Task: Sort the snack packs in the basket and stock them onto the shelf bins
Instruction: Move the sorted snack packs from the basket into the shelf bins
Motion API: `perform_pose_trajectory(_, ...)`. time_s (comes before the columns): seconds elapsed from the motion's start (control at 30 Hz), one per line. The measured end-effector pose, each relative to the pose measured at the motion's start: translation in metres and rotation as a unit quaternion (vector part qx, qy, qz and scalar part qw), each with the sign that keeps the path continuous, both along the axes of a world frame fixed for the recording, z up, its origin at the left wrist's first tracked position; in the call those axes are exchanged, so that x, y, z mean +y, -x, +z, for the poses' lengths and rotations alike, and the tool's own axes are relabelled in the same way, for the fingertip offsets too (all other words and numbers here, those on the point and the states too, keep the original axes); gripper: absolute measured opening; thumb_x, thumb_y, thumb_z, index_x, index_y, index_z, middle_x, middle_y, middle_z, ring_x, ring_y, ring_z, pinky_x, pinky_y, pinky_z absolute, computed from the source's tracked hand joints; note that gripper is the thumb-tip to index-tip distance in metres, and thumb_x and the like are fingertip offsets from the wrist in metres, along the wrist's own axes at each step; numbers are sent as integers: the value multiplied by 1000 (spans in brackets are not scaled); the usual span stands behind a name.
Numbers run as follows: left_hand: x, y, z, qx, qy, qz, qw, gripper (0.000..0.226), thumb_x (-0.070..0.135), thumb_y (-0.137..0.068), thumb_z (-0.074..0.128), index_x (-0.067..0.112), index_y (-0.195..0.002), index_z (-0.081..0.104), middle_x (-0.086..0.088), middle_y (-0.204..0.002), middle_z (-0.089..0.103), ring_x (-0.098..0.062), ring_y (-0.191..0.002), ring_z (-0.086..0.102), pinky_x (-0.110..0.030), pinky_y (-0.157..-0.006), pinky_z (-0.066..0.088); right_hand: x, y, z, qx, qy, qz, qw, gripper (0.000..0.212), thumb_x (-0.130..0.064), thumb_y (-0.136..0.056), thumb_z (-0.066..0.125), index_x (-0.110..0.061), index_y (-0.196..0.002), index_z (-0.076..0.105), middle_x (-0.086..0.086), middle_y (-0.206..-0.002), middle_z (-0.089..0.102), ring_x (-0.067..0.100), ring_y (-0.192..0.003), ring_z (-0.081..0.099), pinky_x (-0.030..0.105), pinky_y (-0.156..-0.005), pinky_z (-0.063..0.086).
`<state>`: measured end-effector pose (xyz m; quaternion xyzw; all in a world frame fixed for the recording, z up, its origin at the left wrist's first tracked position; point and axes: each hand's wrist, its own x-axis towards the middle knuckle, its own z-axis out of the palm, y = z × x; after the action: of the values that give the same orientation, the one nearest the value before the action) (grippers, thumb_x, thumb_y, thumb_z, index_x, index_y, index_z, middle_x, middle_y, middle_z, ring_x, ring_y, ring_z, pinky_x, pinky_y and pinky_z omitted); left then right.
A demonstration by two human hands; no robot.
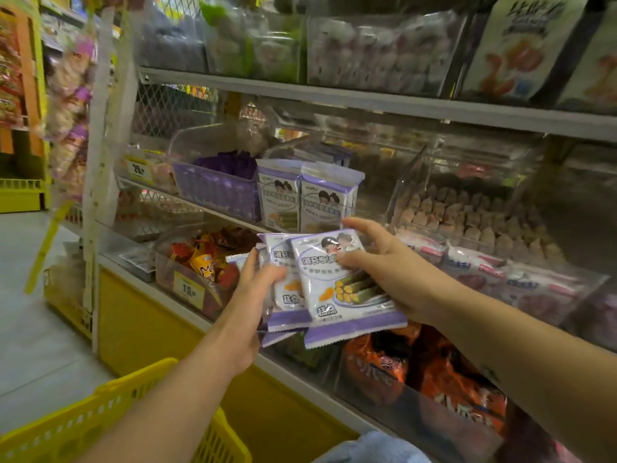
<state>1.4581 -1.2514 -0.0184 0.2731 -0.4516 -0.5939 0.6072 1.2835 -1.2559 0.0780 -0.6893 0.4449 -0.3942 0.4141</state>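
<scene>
Your left hand (253, 289) grips a fan of flat, glossy purple-and-white snack packs (287, 297) with crimped edges. Your right hand (377, 262) pinches the front pack (347, 295), thumb on its face. They hang just before the shelf, below a clear plastic bin (352, 208) where matching packs stand upright. Their printing is Chinese. A yellow price tag (188, 289) reads 15. The yellow lattice basket (110, 406) sits under your left forearm.

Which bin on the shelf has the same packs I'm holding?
The clear middle-shelf bin just right of the purple basket: its upright packs match the purple-and-white packs you hold; others hold different snacks.
</scene>
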Motion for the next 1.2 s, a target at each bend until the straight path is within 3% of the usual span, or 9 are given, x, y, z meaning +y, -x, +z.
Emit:
perform_pose_trajectory(0.1, -7, 12, 16, -27, 1, 6, 1000, 46, 31, -86, 61, 34, -131, 50, -11, -120, 67, -23, -93, 71, -33, -71, 59, -1, -2, 5, -31, -44, 30, 998, 40, -9, -89, 62, -34, -119, 51, 7, -83, 74, 20, -62, 68, 26, -51, 54)
perform_pose_trajectory(0.2, -17, 9, 15, -50, 50, 31, 997, 43, 0, -95, 52, -2, -138, 44, -33, -133, 50, -18, -93, 66, -6, -47, 43, -3, 2, 10, -70, -76, 49, 993, 39, -8, -90, 60, -33, -119, 52, 13, -90, 69, 18, -59, 65, 25, -51, 55)
perform_pose_trajectory(0.3, -28, 22, 33, -47, -40, 32, 998, 43, 13, -91, 60, 9, -133, 53, -25, -125, 60, -26, -103, 67, -21, -60, 54, -4, 8, 18, -86, -75, 54, 992, 40, -11, -91, 57, -33, -125, 52, 16, -94, 64, 21, -61, 60, 25, -53, 52)
perform_pose_trajectory(0.43, -33, 18, 54, -28, -48, 76, 996, 27, -4, -91, 43, 11, -110, 57, -20, -91, 71, -12, -57, 70, -19, -40, 48, -4, 13, 36, -93, -49, 65, 992, 38, -11, -90, 59, -32, -122, 52, 18, -94, 60, 26, -68, 57, 29, -55, 50)
perform_pose_trajectory(0.53, -21, 6, 65, 105, -56, 31, 992, 15, 3, -96, 46, 5, -109, 52, -23, -129, 58, 6, -46, 60, -4, -43, 38, -10, 20, 56, -138, 0, 38, 990, 36, -5, -87, 61, -23, -118, 53, 13, -85, 65, 18, -54, 62, 25, -46, 53)
perform_pose_trajectory(0.7, -20, -7, 92, 51, 46, 74, 995, 41, 13, -88, 53, 20, -129, 51, -12, -109, 70, -24, -75, 73, -28, -50, 54, -28, 56, 96, -68, 192, -120, 972, 35, -11, -80, 73, -24, -105, 51, 15, -109, 64, 30, -90, 66, 52, -86, 53)
perform_pose_trajectory(0.9, -51, -17, 119, 72, 94, 137, 983, 60, 22, -76, 58, 17, -134, 48, -13, -122, 65, -26, -91, 70, -30, -57, 55, -45, 61, 109, 105, 489, -180, 847, 26, -24, -88, 66, -29, -88, 41, 3, -62, 61, 18, -48, 57, 33, -42, 48)
perform_pose_trajectory(1.03, -70, -19, 128, 73, 122, 129, 981, 63, 21, -73, 58, 16, -135, 46, -12, -123, 65, -28, -97, 70, -33, -60, 56, -68, 60, 118, 261, 633, -168, 709, 16, -13, -92, 60, -16, -107, 57, 3, -102, 63, 30, -75, 63, 47, -59, 52)
perform_pose_trajectory(1.2, -90, -20, 131, 62, 161, 124, 977, 61, 21, -76, 55, 21, -136, 47, -6, -122, 67, -26, -98, 70, -30, -59, 56, -110, 60, 130, 463, 589, -150, 645, 40, -4, -89, 57, -30, -120, 62, 5, -122, 59, 37, -83, 64, 38, -59, 50)
